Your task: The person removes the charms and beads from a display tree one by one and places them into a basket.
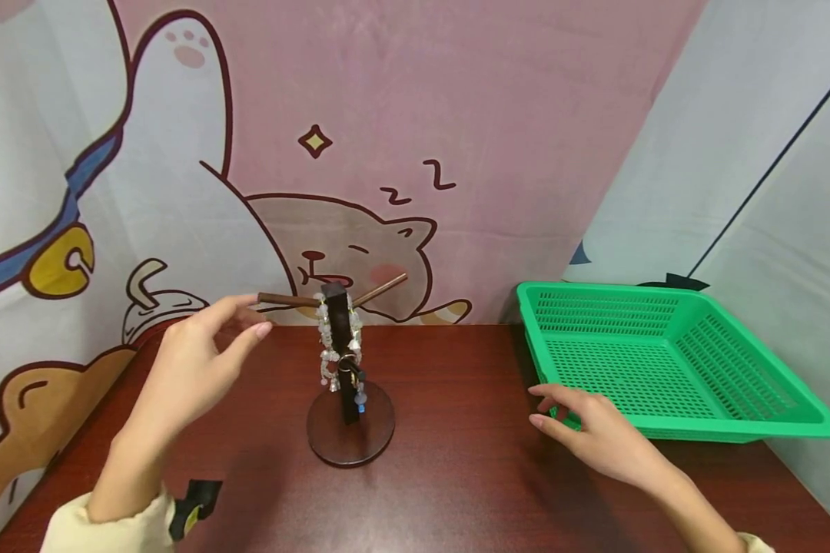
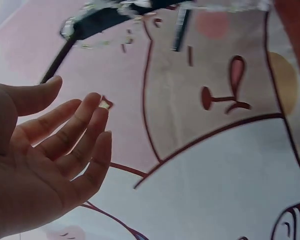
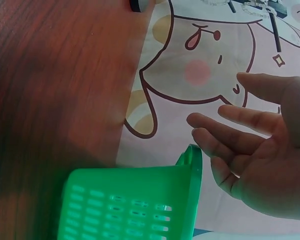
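We kept the dark jewellery stand (image 1: 350,369) as our landmark: it stood on its round base on the reddish-brown counter (image 1: 456,476), close to the cartoon cat backdrop (image 1: 360,153). A string of pale, clear beads (image 1: 328,342) hung down the stand's upright post, with a small blue bead low beside the post, and two thin wooden arms stuck out from the top of the post to either side.

Our left hand (image 1: 194,365) was raised above the counter just to the left of the stand, its fingertips near the end of the stand's left arm but not touching it. The left wrist view showed that left hand (image 2: 45,150) relaxed and unclenched, fingers loosely extended, holding nothing.

Our right hand (image 1: 591,434) lay low over the counter well to the right of the stand, fingers stretched out and pointing back toward it. It was just beside the near corner of the green plastic basket (image 1: 671,361). In the right wrist view that hand (image 3: 260,150) was likewise released, palm showing, with the basket's rim (image 3: 192,165) beside the fingers and nothing in its grasp.
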### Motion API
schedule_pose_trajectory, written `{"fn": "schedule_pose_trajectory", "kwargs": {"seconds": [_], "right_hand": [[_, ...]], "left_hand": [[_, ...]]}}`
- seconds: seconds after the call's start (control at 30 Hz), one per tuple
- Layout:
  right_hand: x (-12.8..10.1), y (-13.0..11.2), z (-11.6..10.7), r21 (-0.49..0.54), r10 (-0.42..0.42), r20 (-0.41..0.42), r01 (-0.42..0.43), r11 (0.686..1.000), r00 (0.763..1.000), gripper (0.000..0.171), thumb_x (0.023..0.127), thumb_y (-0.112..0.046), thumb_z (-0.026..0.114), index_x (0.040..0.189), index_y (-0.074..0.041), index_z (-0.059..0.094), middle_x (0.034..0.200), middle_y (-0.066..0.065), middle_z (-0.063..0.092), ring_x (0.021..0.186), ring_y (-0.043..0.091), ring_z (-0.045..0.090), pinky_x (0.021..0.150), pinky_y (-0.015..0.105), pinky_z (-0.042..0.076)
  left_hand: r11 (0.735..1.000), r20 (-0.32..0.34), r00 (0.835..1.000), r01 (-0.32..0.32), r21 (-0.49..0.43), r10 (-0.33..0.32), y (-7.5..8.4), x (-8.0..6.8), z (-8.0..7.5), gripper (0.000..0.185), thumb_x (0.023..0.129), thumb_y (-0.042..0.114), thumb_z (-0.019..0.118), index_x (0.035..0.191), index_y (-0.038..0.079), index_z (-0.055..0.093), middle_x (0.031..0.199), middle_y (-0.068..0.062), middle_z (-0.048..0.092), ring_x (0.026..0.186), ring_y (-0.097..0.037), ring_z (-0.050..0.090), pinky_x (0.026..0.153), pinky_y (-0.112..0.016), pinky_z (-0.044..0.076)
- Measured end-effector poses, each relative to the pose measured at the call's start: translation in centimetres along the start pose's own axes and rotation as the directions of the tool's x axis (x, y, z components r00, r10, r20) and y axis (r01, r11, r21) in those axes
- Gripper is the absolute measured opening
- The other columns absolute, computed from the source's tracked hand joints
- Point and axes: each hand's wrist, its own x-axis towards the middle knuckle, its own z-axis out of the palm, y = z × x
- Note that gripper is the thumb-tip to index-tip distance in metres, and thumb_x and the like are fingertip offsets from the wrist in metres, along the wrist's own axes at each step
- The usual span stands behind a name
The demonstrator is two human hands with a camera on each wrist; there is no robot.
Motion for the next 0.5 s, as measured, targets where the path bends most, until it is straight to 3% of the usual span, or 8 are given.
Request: {"fn": "schedule_pose_trajectory", "kwargs": {"seconds": [0.17, 0.33, 0.5], "right_hand": [[0.2, -0.1, 0.0, 0.022, -0.021, 0.029, 0.021, 1.0, 0.999, 0.036, 0.089, -0.031, 0.059, 0.116, -0.008, 0.058, 0.086, -0.01, 0.058, 0.07, 0.003, 0.049, 0.059, 0.024, 0.039], [0.2, -0.1, 0.2, 0.014, -0.029, 0.03, 0.029, 0.999, 0.999, 0.034, 0.089, -0.032, 0.059, 0.115, -0.01, 0.059, 0.087, -0.013, 0.059, 0.077, 0.003, 0.051, 0.063, 0.025, 0.041], [0.4, -0.1, 0.7, 0.038, -0.055, 0.045, 0.053, 0.998, 0.997, 0.033, 0.089, -0.031, 0.059, 0.112, -0.008, 0.06, 0.085, -0.014, 0.06, 0.078, 0.002, 0.054, 0.063, 0.024, 0.042]], "left_hand": [[0.999, -0.011, 1.0, -0.003, -0.039, 0.003, 1.2, 1.0, -0.9, 0.027, 0.087, 0.014, 0.062, 0.113, 0.008, 0.062, 0.087, -0.005, 0.067, 0.065, -0.019, 0.06, 0.056, -0.023, 0.039], [0.997, -0.015, 1.0, 0.007, -0.075, -0.009, 1.9, 1.4, -1.4, 0.022, 0.087, 0.014, 0.062, 0.109, 0.01, 0.065, 0.088, -0.006, 0.068, 0.068, -0.023, 0.064, 0.056, -0.019, 0.041], [0.998, -0.041, 0.999, -0.006, -0.055, 0.003, 2.0, 1.5, -1.4, 0.015, 0.087, 0.012, 0.061, 0.1, 0.011, 0.068, 0.084, -0.004, 0.068, 0.064, -0.02, 0.061, 0.055, -0.017, 0.039]]}}
